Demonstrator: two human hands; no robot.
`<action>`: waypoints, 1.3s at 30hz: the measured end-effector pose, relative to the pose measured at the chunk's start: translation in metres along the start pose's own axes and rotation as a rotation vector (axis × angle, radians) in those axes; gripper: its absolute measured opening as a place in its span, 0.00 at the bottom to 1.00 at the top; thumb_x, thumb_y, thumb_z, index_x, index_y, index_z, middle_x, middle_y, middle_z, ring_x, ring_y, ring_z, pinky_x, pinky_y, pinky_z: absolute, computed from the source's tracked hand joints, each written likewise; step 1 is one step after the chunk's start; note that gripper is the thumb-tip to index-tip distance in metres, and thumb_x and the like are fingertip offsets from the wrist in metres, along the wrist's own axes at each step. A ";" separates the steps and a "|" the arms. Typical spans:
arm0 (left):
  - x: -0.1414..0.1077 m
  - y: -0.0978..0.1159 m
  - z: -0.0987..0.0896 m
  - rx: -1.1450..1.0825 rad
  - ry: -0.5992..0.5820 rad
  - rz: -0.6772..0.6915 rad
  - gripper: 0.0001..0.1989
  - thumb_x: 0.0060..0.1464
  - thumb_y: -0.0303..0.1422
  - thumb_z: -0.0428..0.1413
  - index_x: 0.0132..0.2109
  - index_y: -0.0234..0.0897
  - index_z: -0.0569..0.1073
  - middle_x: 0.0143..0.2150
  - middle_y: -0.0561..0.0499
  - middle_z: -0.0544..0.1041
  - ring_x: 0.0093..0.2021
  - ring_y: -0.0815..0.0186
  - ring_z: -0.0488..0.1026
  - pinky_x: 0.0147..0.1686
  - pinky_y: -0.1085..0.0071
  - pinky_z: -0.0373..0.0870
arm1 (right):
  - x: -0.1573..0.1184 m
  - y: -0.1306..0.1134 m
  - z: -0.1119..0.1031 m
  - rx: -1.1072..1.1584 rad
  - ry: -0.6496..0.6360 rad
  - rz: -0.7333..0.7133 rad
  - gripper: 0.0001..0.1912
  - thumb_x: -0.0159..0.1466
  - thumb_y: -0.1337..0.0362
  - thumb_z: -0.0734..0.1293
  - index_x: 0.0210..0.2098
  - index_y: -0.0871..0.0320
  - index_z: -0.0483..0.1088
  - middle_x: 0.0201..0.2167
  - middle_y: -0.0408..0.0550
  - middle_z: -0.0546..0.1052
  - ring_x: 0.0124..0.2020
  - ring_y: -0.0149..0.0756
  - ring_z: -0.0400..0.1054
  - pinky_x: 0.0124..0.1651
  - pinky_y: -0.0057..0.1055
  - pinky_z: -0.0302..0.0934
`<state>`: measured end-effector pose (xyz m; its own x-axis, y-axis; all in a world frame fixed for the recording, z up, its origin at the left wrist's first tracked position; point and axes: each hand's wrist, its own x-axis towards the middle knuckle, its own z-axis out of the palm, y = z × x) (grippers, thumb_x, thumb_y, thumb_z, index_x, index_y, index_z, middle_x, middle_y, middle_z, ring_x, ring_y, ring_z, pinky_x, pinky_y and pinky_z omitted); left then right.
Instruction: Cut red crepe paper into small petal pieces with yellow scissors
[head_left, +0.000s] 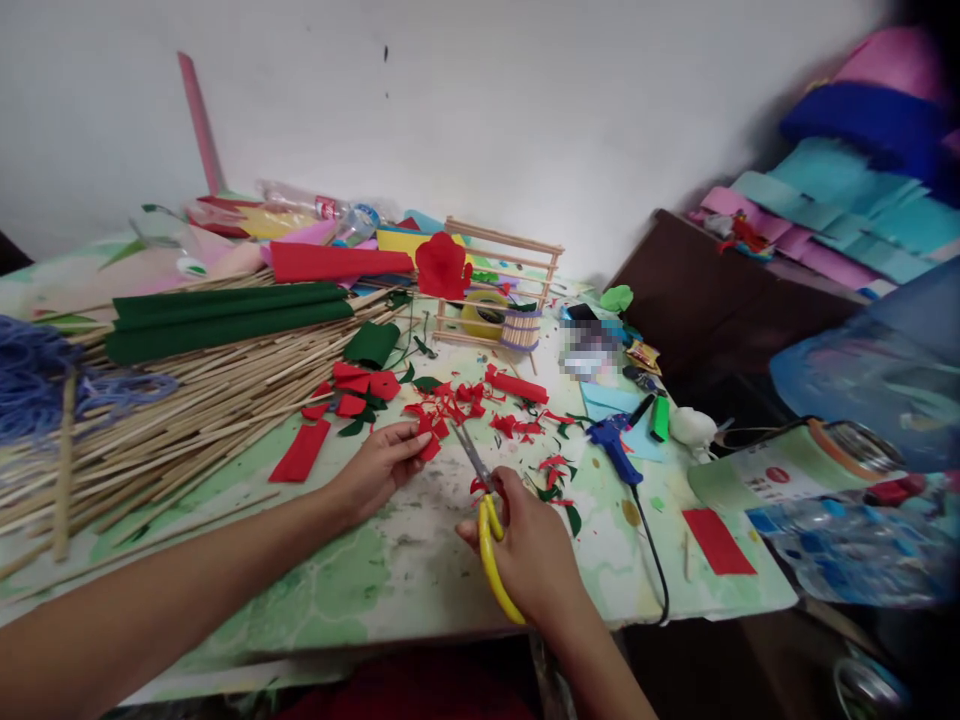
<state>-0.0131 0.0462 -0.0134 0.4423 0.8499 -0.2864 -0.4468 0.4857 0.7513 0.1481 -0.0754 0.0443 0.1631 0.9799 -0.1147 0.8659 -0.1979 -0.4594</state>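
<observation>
My left hand (391,462) is closed, pinching a small red felt piece (430,443) between thumb and fingers. In my right hand (529,545) is a pair of scissors (489,550) with yellow handles, its blades (472,452) pointing up and left, close to the red piece but apart from it. Red scraps (469,400) lie just beyond both hands. Several cut red petals (351,405) and dark green leaf shapes are piled beyond my left hand. A red felt rectangle (300,451) rests left of them.
Long thin sticks (217,400) cover the left side, with green felt (232,315) on top. A small wooden rack (499,250) with a red felt flower (442,266) stands at the back. Right are a blue glue gun (619,445) with its cord, a bottle (795,460) and the table edge.
</observation>
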 end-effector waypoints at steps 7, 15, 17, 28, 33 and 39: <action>0.004 0.007 -0.006 0.075 0.062 -0.032 0.07 0.38 0.27 0.66 0.29 0.33 0.77 0.26 0.52 0.75 0.24 0.73 0.69 0.24 0.79 0.66 | 0.016 -0.001 -0.006 0.009 -0.128 -0.085 0.20 0.55 0.51 0.69 0.42 0.54 0.64 0.36 0.47 0.76 0.35 0.39 0.69 0.32 0.26 0.51; 0.001 0.012 -0.006 0.251 -0.060 -0.075 0.06 0.37 0.31 0.66 0.25 0.34 0.77 0.20 0.53 0.71 0.19 0.73 0.62 0.16 0.80 0.56 | 0.021 0.000 -0.013 0.066 -0.213 -0.134 0.19 0.54 0.52 0.71 0.38 0.54 0.64 0.32 0.43 0.76 0.29 0.34 0.67 0.28 0.24 0.46; 0.000 0.012 -0.006 0.260 -0.069 -0.082 0.07 0.35 0.31 0.67 0.25 0.35 0.77 0.21 0.52 0.72 0.20 0.72 0.64 0.17 0.79 0.58 | 0.021 -0.001 -0.011 0.068 -0.221 -0.134 0.18 0.55 0.52 0.70 0.38 0.54 0.64 0.32 0.43 0.76 0.29 0.34 0.67 0.27 0.24 0.45; 0.001 0.011 -0.010 0.332 -0.127 -0.160 0.10 0.42 0.35 0.64 0.26 0.32 0.74 0.19 0.55 0.68 0.18 0.75 0.60 0.17 0.79 0.53 | 0.024 0.008 0.000 0.115 -0.186 -0.079 0.09 0.61 0.55 0.64 0.37 0.53 0.64 0.27 0.41 0.75 0.26 0.32 0.67 0.26 0.23 0.44; 0.005 0.009 -0.008 0.181 0.019 -0.105 0.10 0.41 0.33 0.66 0.30 0.33 0.74 0.23 0.55 0.71 0.20 0.77 0.64 0.19 0.82 0.59 | 0.026 0.008 -0.005 0.089 -0.103 0.005 0.14 0.61 0.54 0.63 0.43 0.53 0.63 0.25 0.41 0.74 0.25 0.34 0.66 0.26 0.24 0.46; 0.011 0.011 -0.006 0.024 0.108 0.050 0.12 0.41 0.29 0.66 0.33 0.33 0.72 0.20 0.59 0.68 0.16 0.79 0.62 0.14 0.85 0.57 | 0.026 0.004 0.007 0.066 -0.063 -0.037 0.24 0.60 0.54 0.64 0.52 0.55 0.59 0.36 0.47 0.76 0.32 0.39 0.69 0.30 0.27 0.50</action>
<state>-0.0174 0.0623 -0.0120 0.3326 0.8908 -0.3096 -0.4467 0.4380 0.7801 0.1526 -0.0512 0.0336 0.1001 0.9835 -0.1508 0.8375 -0.1651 -0.5209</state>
